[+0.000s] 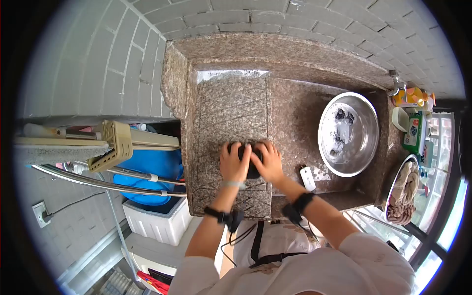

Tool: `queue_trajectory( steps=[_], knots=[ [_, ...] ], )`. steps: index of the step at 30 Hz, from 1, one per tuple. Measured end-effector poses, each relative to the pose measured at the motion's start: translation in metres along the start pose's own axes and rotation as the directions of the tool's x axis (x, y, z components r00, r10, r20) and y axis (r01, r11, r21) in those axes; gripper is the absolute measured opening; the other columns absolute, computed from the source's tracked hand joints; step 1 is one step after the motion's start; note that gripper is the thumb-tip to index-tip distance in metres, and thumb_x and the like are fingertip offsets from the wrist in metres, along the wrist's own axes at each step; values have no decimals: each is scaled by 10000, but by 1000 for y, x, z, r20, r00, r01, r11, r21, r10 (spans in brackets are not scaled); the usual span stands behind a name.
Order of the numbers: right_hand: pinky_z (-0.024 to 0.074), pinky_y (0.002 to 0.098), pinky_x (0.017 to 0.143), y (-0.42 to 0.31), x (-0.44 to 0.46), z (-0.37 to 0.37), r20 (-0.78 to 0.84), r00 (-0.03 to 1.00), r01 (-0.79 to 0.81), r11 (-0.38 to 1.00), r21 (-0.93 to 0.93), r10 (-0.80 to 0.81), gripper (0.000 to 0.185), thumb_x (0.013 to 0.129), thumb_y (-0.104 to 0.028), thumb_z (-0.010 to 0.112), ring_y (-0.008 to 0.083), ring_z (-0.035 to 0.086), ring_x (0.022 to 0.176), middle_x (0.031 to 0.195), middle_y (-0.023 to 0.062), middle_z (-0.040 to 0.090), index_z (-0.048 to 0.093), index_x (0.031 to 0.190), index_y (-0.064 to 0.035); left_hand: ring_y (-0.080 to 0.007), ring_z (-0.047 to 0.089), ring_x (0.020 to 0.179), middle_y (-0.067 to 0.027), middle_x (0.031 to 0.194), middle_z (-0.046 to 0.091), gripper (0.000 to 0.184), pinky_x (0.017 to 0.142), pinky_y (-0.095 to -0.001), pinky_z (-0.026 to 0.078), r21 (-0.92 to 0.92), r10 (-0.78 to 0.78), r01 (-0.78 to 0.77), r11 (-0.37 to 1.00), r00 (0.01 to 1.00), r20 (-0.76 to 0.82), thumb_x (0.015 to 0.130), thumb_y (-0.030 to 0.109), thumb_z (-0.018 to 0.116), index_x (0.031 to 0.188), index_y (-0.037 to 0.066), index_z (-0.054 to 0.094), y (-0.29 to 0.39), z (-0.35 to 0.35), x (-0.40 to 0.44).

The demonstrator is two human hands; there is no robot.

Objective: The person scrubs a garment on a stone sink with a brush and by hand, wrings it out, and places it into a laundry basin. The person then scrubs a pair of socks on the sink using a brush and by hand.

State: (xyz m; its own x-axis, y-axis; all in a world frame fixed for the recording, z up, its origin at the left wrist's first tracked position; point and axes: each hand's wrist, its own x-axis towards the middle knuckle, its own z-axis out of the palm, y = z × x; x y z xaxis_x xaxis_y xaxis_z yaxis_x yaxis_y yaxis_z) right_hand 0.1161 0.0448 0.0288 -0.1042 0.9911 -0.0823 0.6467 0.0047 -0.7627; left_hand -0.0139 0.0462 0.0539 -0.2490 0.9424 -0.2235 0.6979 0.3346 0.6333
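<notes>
Black cloth [252, 171] lies bunched on the worktop [231, 108] under the left hand [233, 164] and right hand [269, 163], side by side, fingers bent, any pinch unclear; suds [233, 74] beyond them could slick it, letting it skid rightward into the sink [295, 108].

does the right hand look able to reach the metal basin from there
Probably yes: the right hand is on the dark item, but nothing seems to stand between it and the metal basin; the white object lies off the direct path.
</notes>
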Motion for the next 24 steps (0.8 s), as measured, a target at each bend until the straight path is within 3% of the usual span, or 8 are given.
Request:
queue_trajectory(
  steps=[2,4,6,8,14,16,17,24],
  knots=[
    [299,495,920,4,-54,4,-109,988,118,990,76,-110,312,788,-356,594,361,452,1115,1118,118,517,564,952,-92,-393,403,1131,-185,1205,447,343,950,-508,330,25,159,-157,987,986,-57,807,324,627,1038,77,569,6,-10,-51],
    [306,467,868,11,-77,16,-188,957,238,967,87,-219,279,763,-330,604,341,466,1066,1053,130,518,550,885,-86,-367,403,1108,-121,1170,463,206,944,-527,281,135,374,-358,924,919,-123,808,306,591,837,103,594,-12,9,-80],
    [315,428,801,15,-53,13,-196,945,277,959,54,-262,231,720,-306,611,303,495,983,989,110,536,558,821,-105,-335,439,1052,-92,1090,515,188,907,-505,287,111,471,-458,882,858,-204,791,285,551,718,114,574,-42,31,-68],
    [312,403,756,23,-40,10,-36,952,306,944,118,-304,215,662,-295,617,276,504,899,934,82,558,571,779,-120,-300,471,974,-76,992,558,163,857,-464,302,73,523,-518,852,842,-134,755,247,521,659,119,555,-39,28,-43],
    [342,370,695,29,-23,8,-40,947,320,933,166,-318,221,636,-303,575,246,506,759,873,56,563,569,764,-123,-260,527,771,-66,870,602,141,689,-412,367,43,639,-650,759,755,144,699,211,539,607,104,550,-23,8,7],
    [354,365,686,28,-19,7,3,955,290,939,185,-295,235,636,-304,575,250,508,753,862,60,564,569,777,-115,-250,527,730,-49,816,598,132,641,-390,392,-20,657,-695,719,670,347,692,191,553,602,95,553,-19,6,22],
    [366,364,671,28,-17,5,-23,949,313,929,197,-315,236,640,-290,581,256,508,738,826,56,550,569,792,-109,-241,522,678,-42,780,585,133,568,-358,411,-28,699,-740,672,621,355,689,177,561,596,84,545,-16,6,30],
    [380,362,671,33,-19,5,-76,953,303,925,228,-294,210,646,-268,595,257,527,750,776,50,522,535,774,-112,-261,540,631,-62,766,571,120,523,-382,460,-96,725,-835,541,405,557,730,142,553,635,69,551,-18,13,61]
  ],
)
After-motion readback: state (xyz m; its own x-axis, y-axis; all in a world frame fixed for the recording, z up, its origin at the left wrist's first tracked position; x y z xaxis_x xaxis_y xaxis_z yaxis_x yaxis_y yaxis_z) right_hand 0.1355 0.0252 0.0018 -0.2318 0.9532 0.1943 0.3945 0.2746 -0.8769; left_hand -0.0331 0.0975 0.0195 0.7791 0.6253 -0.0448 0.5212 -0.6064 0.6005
